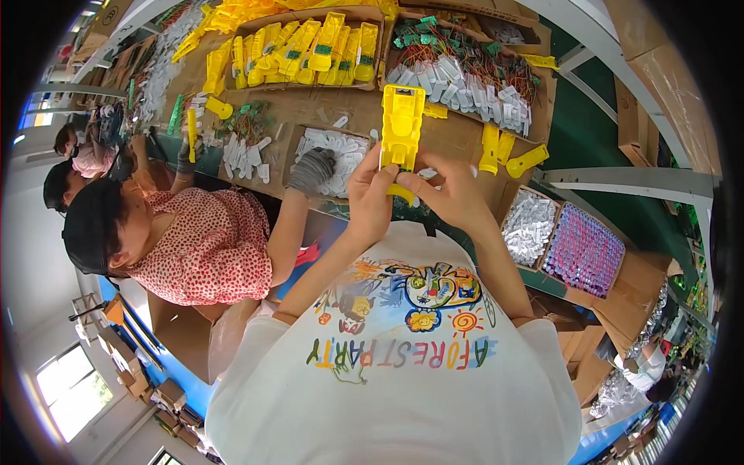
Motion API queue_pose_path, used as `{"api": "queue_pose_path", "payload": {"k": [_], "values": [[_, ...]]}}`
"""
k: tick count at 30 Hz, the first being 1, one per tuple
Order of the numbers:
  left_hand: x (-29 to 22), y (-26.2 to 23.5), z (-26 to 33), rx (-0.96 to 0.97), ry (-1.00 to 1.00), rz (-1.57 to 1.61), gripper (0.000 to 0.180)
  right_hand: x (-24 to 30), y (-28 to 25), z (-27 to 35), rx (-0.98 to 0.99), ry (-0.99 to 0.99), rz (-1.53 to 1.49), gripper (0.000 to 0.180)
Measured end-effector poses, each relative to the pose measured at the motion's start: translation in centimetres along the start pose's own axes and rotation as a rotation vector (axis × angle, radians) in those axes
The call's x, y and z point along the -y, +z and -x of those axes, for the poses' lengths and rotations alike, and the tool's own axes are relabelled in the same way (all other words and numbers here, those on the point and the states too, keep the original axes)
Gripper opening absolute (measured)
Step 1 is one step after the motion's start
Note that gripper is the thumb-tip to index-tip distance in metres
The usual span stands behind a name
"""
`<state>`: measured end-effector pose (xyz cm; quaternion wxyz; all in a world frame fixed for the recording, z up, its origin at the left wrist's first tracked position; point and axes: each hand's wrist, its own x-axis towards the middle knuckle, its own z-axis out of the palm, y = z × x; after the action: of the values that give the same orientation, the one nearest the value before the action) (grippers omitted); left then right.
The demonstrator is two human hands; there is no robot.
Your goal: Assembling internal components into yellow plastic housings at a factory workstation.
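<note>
A long yellow plastic housing (402, 124) stands nearly upright in front of my chest, its hollow inside facing me. My left hand (370, 200) is closed round its lower left side, with the thumb on the inner face. From the right, my right hand (459, 192) grips its lower end with thumb and fingers. A bit of green shows between the two thumbs, perhaps a circuit board; the fingers partly cover it. Beyond, a cardboard tray holds several yellow housings (329, 43) with green boards. To its right, another tray has white plastic pieces (484, 101) with green boards and wires.
On my left a co-worker's gloved hand (313, 170) reaches into a box of small white parts (345, 147). Loose yellow housings (527, 161) lie at the right table edge. Below them are a box of clear parts (529, 225) and one of purple-pink pieces (583, 249). A metal post (620, 184) stands right.
</note>
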<state>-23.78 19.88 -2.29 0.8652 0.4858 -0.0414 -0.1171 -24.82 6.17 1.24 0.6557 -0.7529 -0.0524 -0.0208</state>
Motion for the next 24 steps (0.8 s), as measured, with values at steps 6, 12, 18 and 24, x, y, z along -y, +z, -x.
{"api": "queue_pose_path", "payload": {"k": [6,12,18,24], "values": [[0.1,0.6,0.2,-0.006,0.000,-0.065,0.037,-1.1,-0.2,0.5,0.046,0.004,0.214,0.022],[0.1,-0.4,-0.3,0.035,-0.040,-0.158,0.037,-2.8,1.1,1.1,-0.008,0.162,0.109,0.021],[-0.4,-3.1,-2.0,-0.113,0.087,-0.470,0.041,-5.7,-2.8,1.8,0.280,-0.286,0.632,0.014],[-1.5,-4.7,-1.7,-0.020,0.074,-0.543,0.035,-2.9,-5.7,2.0,0.505,0.321,0.034,0.016]]}}
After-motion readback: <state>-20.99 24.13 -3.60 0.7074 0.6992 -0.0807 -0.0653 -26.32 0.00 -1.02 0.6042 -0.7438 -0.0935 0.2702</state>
